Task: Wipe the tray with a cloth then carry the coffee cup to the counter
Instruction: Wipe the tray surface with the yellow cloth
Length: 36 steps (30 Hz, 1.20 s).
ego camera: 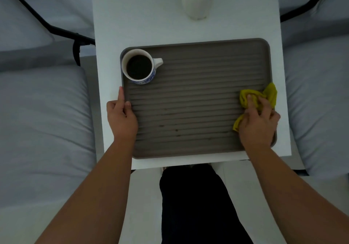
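right hand [257,120] pressed flat on a crumpled yellow cloth [270,94], fingers curled over it and closed around the fabric, at the right edge of the tray [188,102]; part of the cloth spilled over the tray's right rim. left hand [120,115] gripped the tray's left rim, thumb lying on the ribbed surface inside and fingers wrapped on the outer edge. the tray was grey-brown, rectangular with rounded corners and horizontal ridges, bearing a few small dark specks near its front portion. coffee cup [139,66], white with blue pattern at its base and filled with dark coffee, stood upright in the tray's far left corner, handle pointing right, well apart from the cloth. the tray lay on a narrow white table [132,17]. a pale rounded object [196,2], blurred, stood on the table beyond the tray. grey cushions [41,121] flanked the table on both sides. a dark trouser leg [196,206] showed below the table's near edge.
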Available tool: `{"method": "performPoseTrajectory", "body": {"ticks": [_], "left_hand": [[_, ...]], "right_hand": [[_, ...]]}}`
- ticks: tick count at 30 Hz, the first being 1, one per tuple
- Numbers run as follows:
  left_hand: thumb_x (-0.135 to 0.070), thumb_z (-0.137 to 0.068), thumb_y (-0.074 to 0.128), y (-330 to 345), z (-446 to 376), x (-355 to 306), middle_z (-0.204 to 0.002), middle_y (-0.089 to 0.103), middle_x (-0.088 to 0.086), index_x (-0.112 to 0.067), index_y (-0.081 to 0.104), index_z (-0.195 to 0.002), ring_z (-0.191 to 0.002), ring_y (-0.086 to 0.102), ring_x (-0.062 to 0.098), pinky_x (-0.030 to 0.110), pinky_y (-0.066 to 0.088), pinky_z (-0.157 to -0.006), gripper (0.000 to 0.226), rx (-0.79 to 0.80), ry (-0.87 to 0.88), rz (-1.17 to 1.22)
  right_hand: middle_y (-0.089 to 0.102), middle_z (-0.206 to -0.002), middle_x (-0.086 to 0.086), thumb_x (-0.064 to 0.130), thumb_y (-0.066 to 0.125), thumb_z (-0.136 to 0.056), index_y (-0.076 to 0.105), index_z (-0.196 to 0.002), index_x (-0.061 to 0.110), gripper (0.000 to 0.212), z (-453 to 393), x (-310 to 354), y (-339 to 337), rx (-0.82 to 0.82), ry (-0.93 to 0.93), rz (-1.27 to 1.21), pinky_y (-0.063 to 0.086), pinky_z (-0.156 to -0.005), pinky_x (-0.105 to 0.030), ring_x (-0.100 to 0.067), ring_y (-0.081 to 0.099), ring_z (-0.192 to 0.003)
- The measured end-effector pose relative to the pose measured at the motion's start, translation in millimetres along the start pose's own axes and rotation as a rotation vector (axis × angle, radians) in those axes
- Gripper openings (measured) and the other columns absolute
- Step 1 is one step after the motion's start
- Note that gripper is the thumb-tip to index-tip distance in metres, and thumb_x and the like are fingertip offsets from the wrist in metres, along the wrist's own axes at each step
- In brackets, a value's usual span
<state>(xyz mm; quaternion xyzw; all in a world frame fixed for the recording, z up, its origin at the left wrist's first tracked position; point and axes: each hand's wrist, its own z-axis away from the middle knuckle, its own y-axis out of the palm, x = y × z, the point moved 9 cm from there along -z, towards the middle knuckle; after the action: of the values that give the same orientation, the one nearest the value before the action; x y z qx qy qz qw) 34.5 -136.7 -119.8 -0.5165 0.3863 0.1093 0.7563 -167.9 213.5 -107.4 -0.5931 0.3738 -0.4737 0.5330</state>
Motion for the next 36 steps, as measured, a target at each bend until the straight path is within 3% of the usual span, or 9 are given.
{"method": "performPoseTrajectory", "body": {"ticks": [2, 4, 11, 14, 17, 22, 27, 30, 36], "left_hand": [[-0.015, -0.099, 0.044, 0, -1, 1, -0.1, 0.04, 0.002, -0.024, 0.038, -0.144, -0.09, 0.045, 0.012, 0.009, 0.032, -0.086, 0.045, 0.002, -0.002, 0.007], [-0.015, -0.099, 0.044, 0, -1, 2, -0.1, 0.04, 0.003, -0.024, 0.038, -0.144, -0.091, 0.045, 0.012, 0.008, 0.031, -0.086, 0.046, 0.006, -0.004, 0.011], [-0.015, -0.099, 0.045, 0, -3, 3, -0.1, 0.041, 0.003, -0.024, 0.038, -0.144, -0.09, 0.045, 0.011, 0.005, 0.031, -0.083, 0.046, 0.016, 0.002, 0.014], [-0.016, -0.099, 0.045, 0, -3, 3, -0.1, 0.041, 0.002, -0.025, 0.038, -0.144, -0.091, 0.046, 0.011, 0.005, 0.034, -0.085, 0.046, 0.03, 0.001, 0.033], [-0.017, -0.099, 0.045, 0, -3, 5, -0.101, 0.041, 0.001, -0.026, 0.038, -0.144, -0.092, 0.046, 0.011, 0.011, 0.035, -0.092, 0.046, 0.03, -0.019, 0.043], [-0.016, -0.099, 0.045, 1, -2, 4, -0.101, 0.041, 0.002, -0.024, 0.038, -0.144, -0.091, 0.045, 0.011, 0.007, 0.032, -0.09, 0.045, 0.03, -0.011, 0.066], [-0.016, -0.099, 0.045, 1, -3, 4, -0.101, 0.041, 0.002, -0.024, 0.04, -0.143, -0.089, 0.045, 0.008, -0.006, 0.03, -0.083, 0.045, 0.022, -0.021, 0.088], [-0.014, -0.099, 0.045, 0, -3, 4, -0.101, 0.04, 0.003, -0.021, 0.04, -0.143, -0.081, 0.044, 0.001, -0.006, 0.029, -0.082, 0.044, 0.015, 0.0, 0.083], [-0.016, -0.099, 0.045, 1, -4, 6, -0.099, 0.04, 0.003, -0.023, 0.039, -0.143, -0.088, 0.045, 0.01, -0.006, 0.029, -0.082, 0.045, 0.024, -0.012, 0.077]], "right_hand": [[0.048, -0.137, -0.02, 0.019, 0.044, -0.09, 0.055, -0.132, 0.015, 0.044, 6, 13, 3, -0.032, 0.13, -0.001, 0.041, -0.085, -0.048, -0.047, 0.049, -0.099], [0.05, -0.135, -0.021, 0.021, 0.049, -0.087, 0.056, -0.131, 0.016, 0.045, 18, 59, 10, -0.043, 0.099, -0.024, 0.038, -0.088, -0.045, -0.045, 0.049, -0.101], [0.056, -0.135, -0.004, 0.022, 0.046, -0.077, 0.057, -0.131, 0.021, 0.054, 94, 237, 38, 0.151, -0.425, -0.132, 0.044, -0.082, -0.043, -0.034, 0.043, -0.105], [0.06, -0.128, 0.001, 0.023, 0.048, -0.08, 0.061, -0.126, 0.024, 0.047, 81, 228, 36, 0.135, -0.566, -0.081, 0.043, -0.079, -0.04, -0.031, 0.05, -0.098], [0.065, -0.119, -0.002, 0.017, 0.055, -0.074, 0.065, -0.119, 0.023, 0.046, 57, 174, 20, 0.065, -0.538, -0.024, 0.039, -0.071, -0.036, -0.031, 0.056, -0.084], [0.058, -0.127, -0.016, 0.013, 0.047, -0.076, 0.06, -0.123, 0.015, 0.049, 18, 44, 10, 0.104, -0.294, 0.053, 0.044, -0.075, -0.043, -0.04, 0.057, -0.093], [0.046, -0.137, -0.021, 0.009, 0.038, -0.085, 0.054, -0.131, 0.011, 0.049, 14, -12, -7, 0.046, 0.075, -0.024, 0.045, -0.08, -0.054, -0.047, 0.046, -0.102], [0.049, -0.134, -0.023, 0.011, 0.036, -0.084, 0.055, -0.13, 0.008, 0.05, 27, 6, 1, 0.02, 0.17, -0.052, 0.039, -0.089, -0.05, -0.047, 0.048, -0.104], [0.06, -0.126, -0.01, 0.015, 0.048, -0.071, 0.062, -0.123, 0.015, 0.054, 80, 159, 27, 0.184, -0.203, -0.08, 0.041, -0.078, -0.036, -0.034, 0.055, -0.087]]}}
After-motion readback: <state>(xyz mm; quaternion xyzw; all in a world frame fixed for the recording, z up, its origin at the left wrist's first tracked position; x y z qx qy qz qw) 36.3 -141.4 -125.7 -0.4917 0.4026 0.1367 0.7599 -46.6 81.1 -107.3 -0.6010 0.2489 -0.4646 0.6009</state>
